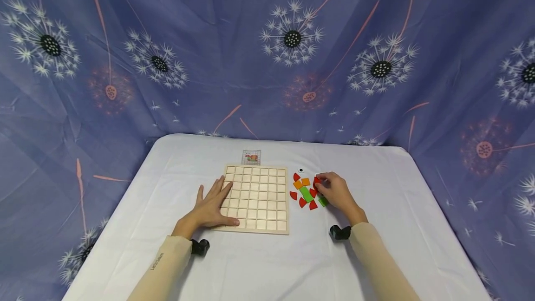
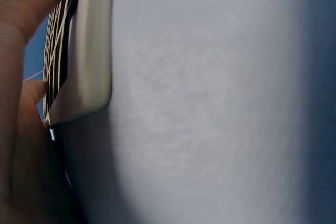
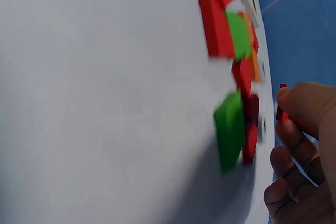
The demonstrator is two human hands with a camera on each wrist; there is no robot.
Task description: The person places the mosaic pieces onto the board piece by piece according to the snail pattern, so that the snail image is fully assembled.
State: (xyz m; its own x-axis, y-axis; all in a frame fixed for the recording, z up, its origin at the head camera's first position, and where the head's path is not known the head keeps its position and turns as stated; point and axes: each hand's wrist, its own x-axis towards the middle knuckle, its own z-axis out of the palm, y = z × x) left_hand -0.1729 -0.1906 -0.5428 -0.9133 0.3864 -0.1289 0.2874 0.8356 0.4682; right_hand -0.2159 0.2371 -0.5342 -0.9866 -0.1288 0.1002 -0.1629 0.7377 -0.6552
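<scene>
Left hand point(image 1: 209, 209) outspread — right hand point(image 1: 336, 193) curled

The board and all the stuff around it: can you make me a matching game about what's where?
Things:
1. Left hand
2. Right hand
3. Picture card
4. Orange pieces

Places and states:
A. Lying on the white cloth, right of the board
B. Pinching a red piece
C. By the board's far edge
D. Resting on the board

Pairs: 1-D, 2-B, 3-C, 4-A

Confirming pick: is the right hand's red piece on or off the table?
Off: the right hand pinches the red piece, seen against the blue curtain, above the table.
</scene>
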